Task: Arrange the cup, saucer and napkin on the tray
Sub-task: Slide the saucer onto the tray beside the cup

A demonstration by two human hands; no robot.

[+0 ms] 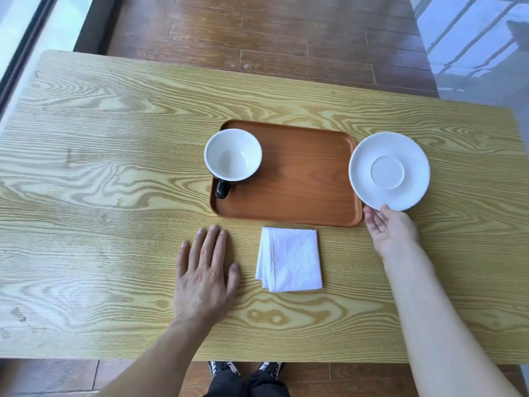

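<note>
A brown rectangular tray [300,179] lies in the middle of the table. A cup [233,154], white inside and black outside, stands upright in the tray's left part, its black handle toward me. A white saucer [389,171] is just right of the tray. My right hand [389,229] grips the saucer's near rim, thumb on top, fingers underneath. A folded white napkin [289,259] lies on the table just in front of the tray. My left hand [204,275] rests flat on the table left of the napkin, fingers spread, holding nothing.
The table [86,167] is light wood with strong grain. Its near edge runs just above my shoes [246,368]. Dark wooden floor shows beyond the far edge. A window frame runs along the left.
</note>
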